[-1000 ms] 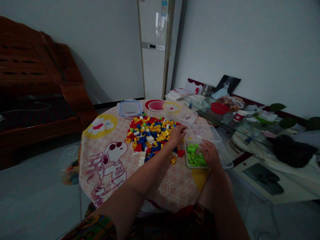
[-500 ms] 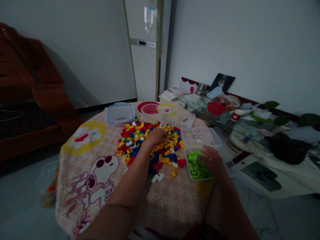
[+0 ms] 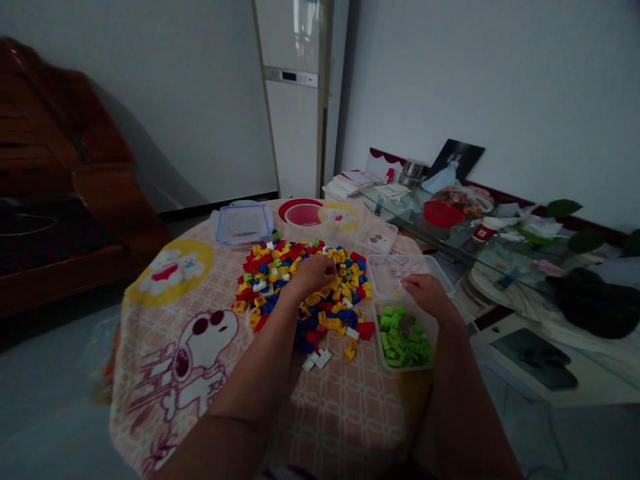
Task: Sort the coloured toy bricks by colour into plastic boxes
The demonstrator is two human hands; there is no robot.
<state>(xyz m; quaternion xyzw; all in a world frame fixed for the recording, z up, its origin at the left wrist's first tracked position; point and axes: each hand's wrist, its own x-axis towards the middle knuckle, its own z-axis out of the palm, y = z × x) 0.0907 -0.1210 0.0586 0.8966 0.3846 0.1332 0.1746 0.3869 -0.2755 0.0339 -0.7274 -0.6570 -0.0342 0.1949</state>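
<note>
A heap of small red, yellow, blue, green and white toy bricks (image 3: 270,273) lies in the middle of a round table. My left hand (image 3: 313,273) rests on top of the heap, its fingers curled down into the bricks; whatever they hold is hidden. My right hand (image 3: 425,293) lies with loosely spread fingers on the far rim of a clear container (image 3: 431,363) that holds only green bricks (image 3: 403,340). Just behind that hand stands an empty clear container (image 3: 395,270).
The tablecloth (image 3: 200,347) shows cartoon dogs. At the far side lie a blue-rimmed lid (image 3: 243,223), a red bowl (image 3: 305,213) and a small clear box (image 3: 377,237). A cluttered glass side table (image 3: 475,247) stands to the right, a wooden sofa (image 3: 50,200) to the left.
My left hand moved from the heap's right edge to its middle. My right hand slid from over the green bricks to the container's far rim. The camera shifted.
</note>
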